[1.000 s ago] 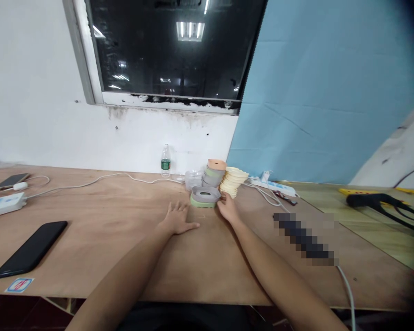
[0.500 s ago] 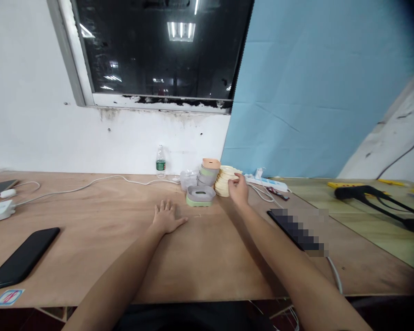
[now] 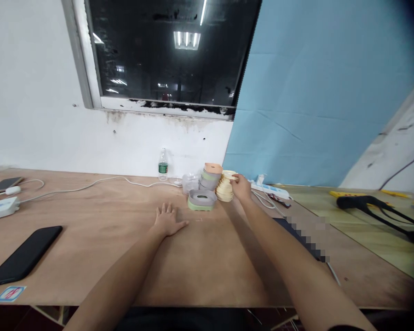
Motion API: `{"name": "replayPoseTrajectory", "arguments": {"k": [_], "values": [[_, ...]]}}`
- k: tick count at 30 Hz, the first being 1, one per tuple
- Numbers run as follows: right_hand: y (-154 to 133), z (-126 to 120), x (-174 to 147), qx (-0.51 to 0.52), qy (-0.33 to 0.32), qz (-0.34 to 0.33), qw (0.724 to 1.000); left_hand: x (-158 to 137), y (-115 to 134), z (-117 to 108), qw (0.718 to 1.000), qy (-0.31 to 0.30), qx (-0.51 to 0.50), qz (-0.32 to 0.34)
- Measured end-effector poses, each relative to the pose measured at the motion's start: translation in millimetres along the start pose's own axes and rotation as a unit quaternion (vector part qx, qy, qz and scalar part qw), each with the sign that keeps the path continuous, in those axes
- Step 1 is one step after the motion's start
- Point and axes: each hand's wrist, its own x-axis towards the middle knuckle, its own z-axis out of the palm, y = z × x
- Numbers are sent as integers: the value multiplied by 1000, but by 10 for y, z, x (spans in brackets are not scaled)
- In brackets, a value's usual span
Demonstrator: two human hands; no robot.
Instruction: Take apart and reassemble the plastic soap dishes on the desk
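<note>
The left hand point(image 3: 167, 221) lies open, palm down with fingers spread on the counter point(image 3: 200, 262), seemingly holding nothing. The right hand point(image 3: 241, 187), farther out, is bent at the upper right edge of the cream stack point(image 3: 224, 192); whether the fingertips have closed on a rim cannot be told. Just left of that stack, ahead of the left hand and to its right, sits a grey-and-green container point(image 3: 202, 201). Behind it stand clear plastic cups point(image 3: 190, 183) and a taller pile with an orange top point(image 3: 211, 177), close enough to be knocked.

For the stack, a light pinch low on the rim, thumb opposite fingers, should serve best; it looks thin-walled and could buckle or lean under a sideways push. The left hand could steady its base. Beyond the right hand, white cords point(image 3: 265, 200) and a power strip point(image 3: 274, 190) leave little room for the elbow or knuckles to swing outward.
</note>
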Motion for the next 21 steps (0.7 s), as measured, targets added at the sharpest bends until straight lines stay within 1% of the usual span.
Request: {"name": "replayPoseTrajectory", "arguments": {"k": [2,4,6,7,10,11,14,17,21], "values": [[-34,-27,-42,35,49,13,998,-3,1,-10,1000,-3,-4,1],[-96,-47,-148,66,100,10,993,-3,1,-17,1000,-6,-7,1],[-173,-34,-327,90,120,-4,989,1,-3,-21,1000,-7,-10,1],[-215,-12,-442,100,115,-11,988,3,-5,-21,1000,-7,-11,1],[-348,93,-842,120,72,-31,990,12,-13,-19,1000,-8,-14,3],[-394,132,-975,122,45,-51,990,15,-16,-18,1000,-10,-14,3],[-539,222,-1307,110,-46,-147,982,18,-24,-15,1000,-9,-12,0],[-659,275,-1493,95,-102,-214,967,12,-26,-12,1000,-7,-16,0],[-699,328,-1560,89,-169,-272,943,6,-11,-35,999,19,-39,-6]]}}
